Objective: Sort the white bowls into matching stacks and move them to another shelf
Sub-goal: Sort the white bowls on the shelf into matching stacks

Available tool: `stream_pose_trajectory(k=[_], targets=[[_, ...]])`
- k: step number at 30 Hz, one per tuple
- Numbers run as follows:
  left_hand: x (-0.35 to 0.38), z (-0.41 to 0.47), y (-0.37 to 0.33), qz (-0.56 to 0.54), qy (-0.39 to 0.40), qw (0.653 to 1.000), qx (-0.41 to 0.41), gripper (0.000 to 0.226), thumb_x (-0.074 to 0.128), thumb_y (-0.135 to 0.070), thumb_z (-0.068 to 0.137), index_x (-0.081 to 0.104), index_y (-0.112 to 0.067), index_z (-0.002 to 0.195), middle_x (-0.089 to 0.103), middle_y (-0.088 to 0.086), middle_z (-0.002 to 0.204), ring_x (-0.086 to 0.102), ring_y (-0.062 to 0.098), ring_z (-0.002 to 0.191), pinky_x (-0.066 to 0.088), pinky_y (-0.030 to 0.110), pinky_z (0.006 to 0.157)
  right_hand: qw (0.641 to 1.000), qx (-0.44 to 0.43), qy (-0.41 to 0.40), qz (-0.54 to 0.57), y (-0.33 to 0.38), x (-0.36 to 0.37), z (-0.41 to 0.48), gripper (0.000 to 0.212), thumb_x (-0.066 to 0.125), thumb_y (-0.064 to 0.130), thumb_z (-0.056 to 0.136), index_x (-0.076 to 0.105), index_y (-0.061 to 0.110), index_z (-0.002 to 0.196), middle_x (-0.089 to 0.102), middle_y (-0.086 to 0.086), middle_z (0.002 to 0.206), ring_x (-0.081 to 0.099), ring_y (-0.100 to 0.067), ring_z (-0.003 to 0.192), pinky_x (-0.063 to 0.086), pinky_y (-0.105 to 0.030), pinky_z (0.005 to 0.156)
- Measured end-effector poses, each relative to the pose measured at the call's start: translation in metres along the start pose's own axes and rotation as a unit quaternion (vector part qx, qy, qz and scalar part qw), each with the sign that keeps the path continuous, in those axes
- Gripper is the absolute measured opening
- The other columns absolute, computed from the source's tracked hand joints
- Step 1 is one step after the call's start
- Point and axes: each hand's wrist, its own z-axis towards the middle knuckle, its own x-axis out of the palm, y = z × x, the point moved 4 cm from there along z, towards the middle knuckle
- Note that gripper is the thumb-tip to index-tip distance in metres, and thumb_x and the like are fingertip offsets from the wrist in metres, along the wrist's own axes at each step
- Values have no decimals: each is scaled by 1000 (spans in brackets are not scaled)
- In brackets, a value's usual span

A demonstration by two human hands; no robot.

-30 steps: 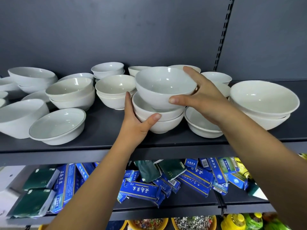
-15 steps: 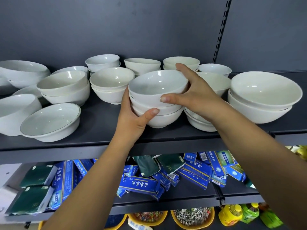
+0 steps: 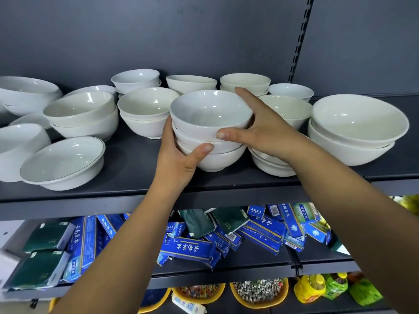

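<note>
While a dark shelf (image 3: 136, 177) carries it, the bowl stack (image 3: 210, 132) sits clasped between left hand (image 3: 179, 159) and right hand (image 3: 265, 130).

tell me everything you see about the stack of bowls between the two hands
The stack is three glossy white bowls, ceramic-looking, nested upright, the top one empty, its foot apparently on the dark shelf. The left hand grips its left side, thumb on the lowest bowl; the right hand holds the top bowl, fingers behind the rim, thumb in front.
</note>
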Motion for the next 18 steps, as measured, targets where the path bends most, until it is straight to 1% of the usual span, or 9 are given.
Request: stream_pose_trajectory(k=[2, 4, 6, 8, 10, 11, 13, 15, 18], targets=[[0, -1, -1, 5, 3, 1000, 0, 110, 72, -68, 53, 33, -2, 132, 51, 6, 125, 53, 1, 109, 41, 14, 89, 1000, 4, 20, 11, -1, 1, 0, 98, 74, 33, 68, 15, 23, 146, 36, 24, 125, 34, 2, 117, 30, 2, 84], [1, -2, -3, 14, 4, 1000, 0, 107, 71, -68, 54, 34, -5, 132, 50, 6, 126, 52, 2, 110, 41, 14, 90, 998, 28, 42, 35, -3, -2, -2, 113, 76, 44, 62, 4, 28, 147, 27, 23, 134, 28, 4, 124, 25, -11, 98], [1, -3, -6, 30, -5, 1000, -6, 103, 69, -71, 54, 34, -13, 130, 49, 6, 129, 50, 7, 116, 41, 19, 95, 996, 42, 19, 73, -4, -16, -8, 120, 77, 57, 56, 2, 32, 147, 23, 17, 145, 25, 3, 131, 23, -20, 106], [2, -5, -9, 56, -22, 998, -1, 101, 66, -75, 53, 33, -20, 130, 45, 6, 134, 46, 13, 122, 37, 25, 103, 993, 42, -41, 100, -4, -33, -21, 113, 73, 62, 58, 11, 31, 147, 23, 12, 151, 25, 2, 134, 22, -22, 108], [1, -9, -9, 100, -48, 994, 8, 114, 62, -79, 54, 24, -14, 139, 33, 10, 144, 35, 18, 132, 28, 30, 112, 991, 32, -107, 80, -11, -44, -39, 109, 64, 64, 51, 24, 25, 144, 32, 10, 147, 30, 3, 129, 25, -22, 109], [1, -13, -10, 133, -61, 989, 6, 122, 59, -80, 55, 16, -8, 143, 24, 13, 149, 25, 20, 137, 19, 26, 115, 989, 25, -140, 40, -16, -46, -50, 104, 60, 64, 50, 32, 23, 141, 37, 10, 142, 33, 5, 125, 25, -19, 108], [3, -26, -15, 194, -95, 976, -4, 123, 55, -74, 59, 4, -2, 145, 7, 15, 153, 7, 17, 140, 2, 6, 108, 979, -8, -188, -78, -27, -39, -71, 87, 65, 61, 59, 49, 17, 131, 49, 5, 134, 37, 9, 116, 23, -5, 102], [9, -41, -16, 213, -112, 970, -20, 113, 52, -63, 66, -1, -1, 145, -1, 14, 154, 0, 15, 141, -3, 3, 104, 957, -36, -231, -170, -40, -28, -88, 70, 66, 56, 67, 62, 8, 117, 56, -7, 128, 46, -2, 113, 25, -5, 97], [18, -56, -12, 228, -95, 968, -45, 107, 67, -43, 75, -3, -2, 145, -2, 11, 155, 0, 17, 143, 0, 17, 113, 934, -16, -289, -212, -60, -14, -104, 58, 64, 46, 70, 65, 5, 110, 49, -17, 133, 40, -21, 124, 22, -16, 101]])
